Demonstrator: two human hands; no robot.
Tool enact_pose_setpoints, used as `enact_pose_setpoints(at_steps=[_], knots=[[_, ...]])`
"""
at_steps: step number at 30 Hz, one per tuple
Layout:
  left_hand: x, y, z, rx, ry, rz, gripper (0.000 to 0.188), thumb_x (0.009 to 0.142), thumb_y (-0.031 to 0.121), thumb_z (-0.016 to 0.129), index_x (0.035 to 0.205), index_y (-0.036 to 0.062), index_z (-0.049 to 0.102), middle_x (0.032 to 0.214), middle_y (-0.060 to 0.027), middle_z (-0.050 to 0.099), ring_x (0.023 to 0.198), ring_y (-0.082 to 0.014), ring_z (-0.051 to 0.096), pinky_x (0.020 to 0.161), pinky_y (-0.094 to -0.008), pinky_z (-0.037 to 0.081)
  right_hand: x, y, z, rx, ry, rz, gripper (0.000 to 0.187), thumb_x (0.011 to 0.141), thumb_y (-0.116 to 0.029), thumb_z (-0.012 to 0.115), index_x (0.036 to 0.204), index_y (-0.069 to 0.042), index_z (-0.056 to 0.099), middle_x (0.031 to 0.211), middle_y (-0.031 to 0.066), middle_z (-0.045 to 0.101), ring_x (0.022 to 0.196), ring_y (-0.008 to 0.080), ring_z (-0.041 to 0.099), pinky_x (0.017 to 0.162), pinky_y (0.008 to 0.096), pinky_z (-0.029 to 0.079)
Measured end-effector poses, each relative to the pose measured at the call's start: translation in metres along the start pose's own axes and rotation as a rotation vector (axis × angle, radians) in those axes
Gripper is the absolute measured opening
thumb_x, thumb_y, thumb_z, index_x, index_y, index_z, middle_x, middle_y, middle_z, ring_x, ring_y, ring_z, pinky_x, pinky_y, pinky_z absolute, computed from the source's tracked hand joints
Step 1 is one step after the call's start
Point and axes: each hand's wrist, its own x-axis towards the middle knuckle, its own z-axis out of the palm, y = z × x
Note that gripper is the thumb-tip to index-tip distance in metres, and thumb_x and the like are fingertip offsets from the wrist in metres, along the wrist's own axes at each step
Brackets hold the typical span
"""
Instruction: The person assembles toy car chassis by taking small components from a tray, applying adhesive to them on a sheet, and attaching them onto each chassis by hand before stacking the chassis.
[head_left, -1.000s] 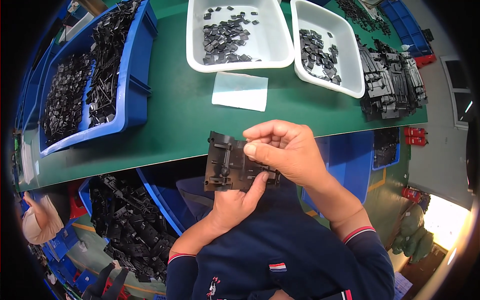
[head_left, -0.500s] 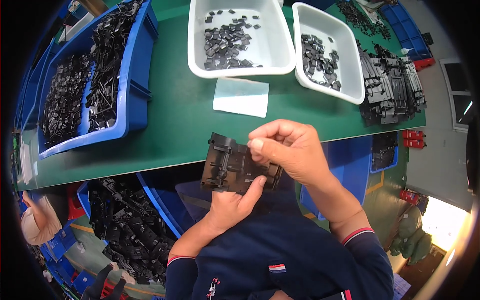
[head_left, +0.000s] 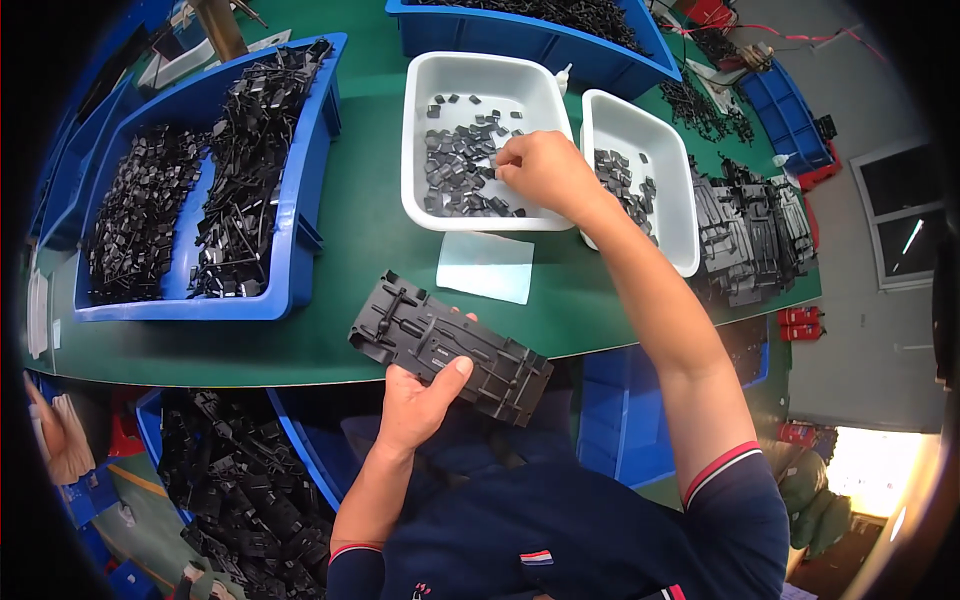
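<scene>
My left hand [head_left: 420, 402] grips a long black moulded plastic panel [head_left: 455, 350] with ridges and clips, tilted just in front of the table edge. Its thumb lies across the face and some fingertips show at the far side. My right hand [head_left: 545, 172] is inside a white tub [head_left: 472, 75], over a pile of small black rectangular pieces [head_left: 462, 165]. The fingers of that hand are curled together at the pile; what lies between them, if anything, is hidden. Below the tub, a pale sheet [head_left: 486, 268] lies on the green table [head_left: 370, 215].
Another white tub [head_left: 675, 180] with small black pieces stands at right, partly behind my right forearm. Stacked black panels [head_left: 755, 235] lie beyond it. A blue bin [head_left: 285, 200] of black parts stands left, another blue bin [head_left: 530, 38] at the back. More black parts [head_left: 240, 480] fill a bin below.
My right hand has left the panel and reached forward into the white tub. The panel in my left hand is turned and shows its full length. The view has shifted too.
</scene>
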Motion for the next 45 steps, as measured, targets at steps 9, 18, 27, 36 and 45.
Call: enact_pose_setpoints(at_steps=[9,18,27,36,45], knots=[[0.001,-0.001,-0.002,0.033,-0.022,0.022,0.038,0.086,0.005,0.063,0.122,-0.0028,0.053,0.118,-0.0090,0.060,0.107,-0.0145,0.056,0.096,-0.0309,0.042,0.007,-0.009,0.015,-0.234,0.011,0.074,0.016,0.072,-0.015,0.063,0.083,-0.014,0.074,0.081,0.0126,0.069,0.079,0.0307,0.066,0.074,0.0403,0.052],[0.003,0.001,0.003,0.036,0.021,0.045,0.033,0.087,0.004,0.062,0.118,-0.0022,0.057,0.115,-0.0072,0.062,0.104,-0.0134,0.057,0.093,-0.0300,0.044,-0.043,-0.021,-0.014,0.658,0.245,0.052,0.016,0.080,-0.013,0.067,0.091,-0.001,0.068,0.077,0.0059,0.068,0.067,0.0124,0.063,0.065,0.0273,0.051],[0.002,0.004,0.006,0.068,0.023,0.013,0.034,0.087,0.006,0.064,0.119,-0.0024,0.057,0.116,-0.0078,0.061,0.102,-0.0135,0.057,0.093,-0.0303,0.044,-0.139,0.000,0.012,1.002,0.078,0.355,0.018,0.083,-0.004,0.065,0.100,0.002,0.069,0.082,0.0028,0.066,0.070,0.0066,0.058,0.063,0.0211,0.049],[0.012,0.010,0.013,-0.073,0.033,-0.003,0.045,0.084,0.008,0.063,0.126,-0.0038,0.050,0.130,-0.0119,0.054,0.113,-0.0153,0.053,0.100,-0.0327,0.039,-0.121,-0.002,0.034,0.933,0.124,0.438,0.018,0.082,-0.009,0.068,0.096,0.001,0.069,0.079,0.0025,0.065,0.067,0.0054,0.056,0.057,0.0201,0.047],[0.020,0.012,0.011,-0.102,0.033,-0.068,0.055,0.084,0.010,0.064,0.132,-0.0048,0.044,0.135,-0.0122,0.048,0.117,-0.0162,0.050,0.102,-0.0334,0.037,-0.115,-0.004,0.040,0.753,0.148,0.468,0.016,0.078,-0.010,0.068,0.089,0.002,0.069,0.072,0.0040,0.066,0.063,0.0073,0.057,0.057,0.0227,0.047]])
